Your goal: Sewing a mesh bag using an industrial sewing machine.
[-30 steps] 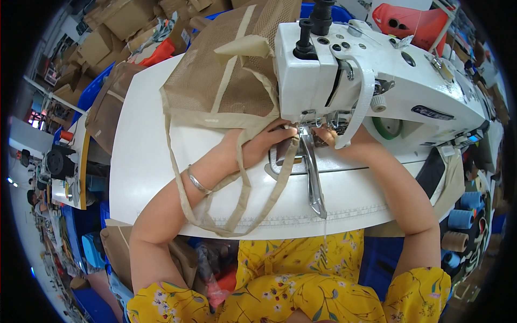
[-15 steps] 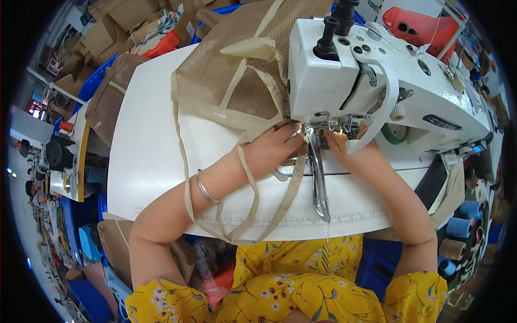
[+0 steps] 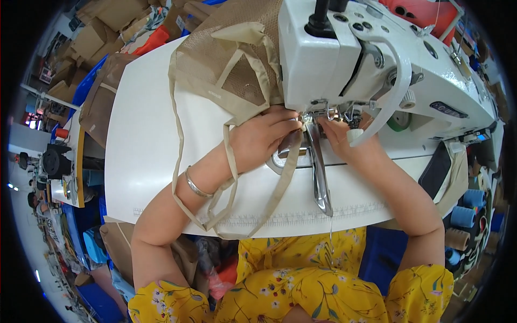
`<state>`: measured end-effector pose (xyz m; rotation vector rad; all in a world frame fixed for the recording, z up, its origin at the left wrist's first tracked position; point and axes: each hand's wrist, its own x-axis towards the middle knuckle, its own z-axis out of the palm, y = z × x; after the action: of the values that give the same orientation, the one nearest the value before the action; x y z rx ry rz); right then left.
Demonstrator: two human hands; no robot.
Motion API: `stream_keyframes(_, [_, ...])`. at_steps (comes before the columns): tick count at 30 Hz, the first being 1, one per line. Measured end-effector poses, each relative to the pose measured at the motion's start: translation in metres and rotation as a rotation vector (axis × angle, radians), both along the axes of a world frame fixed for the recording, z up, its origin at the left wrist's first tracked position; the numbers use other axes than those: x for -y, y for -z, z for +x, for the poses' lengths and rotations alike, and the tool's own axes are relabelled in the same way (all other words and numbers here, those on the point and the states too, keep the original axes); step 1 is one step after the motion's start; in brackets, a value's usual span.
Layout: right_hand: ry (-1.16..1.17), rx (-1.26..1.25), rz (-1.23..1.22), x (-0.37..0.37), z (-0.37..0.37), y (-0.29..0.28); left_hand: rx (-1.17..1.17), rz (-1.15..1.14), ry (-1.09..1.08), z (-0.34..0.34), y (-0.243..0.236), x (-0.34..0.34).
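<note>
A white sewing machine [image 3: 318,64] stands over the white table, its needle area lit. My left hand [image 3: 264,137] lies just left of the needle, fingers pressed together on the edge of a beige mesh bag [image 3: 215,75]. The bag's long beige strap [image 3: 287,183] loops over my left forearm and hangs to the table's front edge. My right hand [image 3: 353,142] is right of the needle, fingers closed at the presser foot; what they pinch is hidden by machine parts. Between the hands a shiny metal strip guide [image 3: 319,185] points toward me.
A printed ruler [image 3: 258,219] runs along the table's front edge. At the right lie a dark phone [image 3: 435,169] and thread spools [image 3: 463,216]. A green tape roll [image 3: 399,121] sits under the machine arm. Cardboard boxes [image 3: 97,40] are piled at the far left.
The view has shifted closer to the machine. The bag's strap has slid a little left over my left forearm. Both hands stay beside the needle.
</note>
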<state>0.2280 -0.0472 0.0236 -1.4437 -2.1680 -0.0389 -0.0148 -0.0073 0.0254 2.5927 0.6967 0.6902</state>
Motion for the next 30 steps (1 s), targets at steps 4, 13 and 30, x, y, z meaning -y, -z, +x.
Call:
stream_keyframes(4, [0.066, 0.021, 0.156, -0.006, 0.0, 0.017, -0.011, -0.046, -0.026, 0.002, -0.003, 0.0])
stream_keyframes(13, [0.031, 0.006, -0.006, -0.007, 0.007, 0.023, 0.0, 0.075, -0.045, 0.004, 0.001, 0.003])
stream_keyframes(30, [0.203, -0.592, -0.42, -0.007, 0.002, 0.001, -0.181, 0.455, -0.003, 0.014, -0.013, 0.014])
